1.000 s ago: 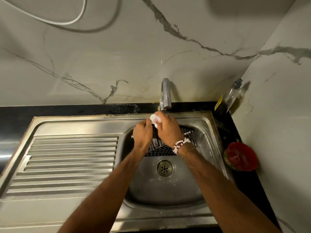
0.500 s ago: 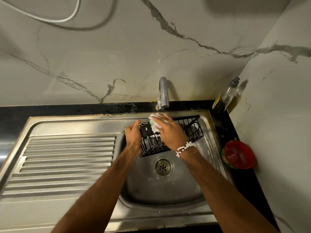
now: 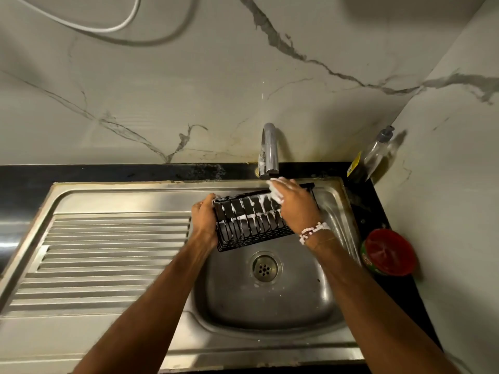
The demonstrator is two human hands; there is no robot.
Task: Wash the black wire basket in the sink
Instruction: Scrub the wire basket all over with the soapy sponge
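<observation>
basket [image 3: 251, 225] sits tilted over the sink [image 3: 270, 300] bowl, left hand [image 3: 205, 225] clamped on its left end, right hand [image 3: 294, 206] pressing a foamy sponge [image 3: 276, 194] against its top edge under the tap [image 3: 268, 149]. suds streak the wires, so scrubbing looks well underway; rinsing seems left, with no water visibly running.
</observation>
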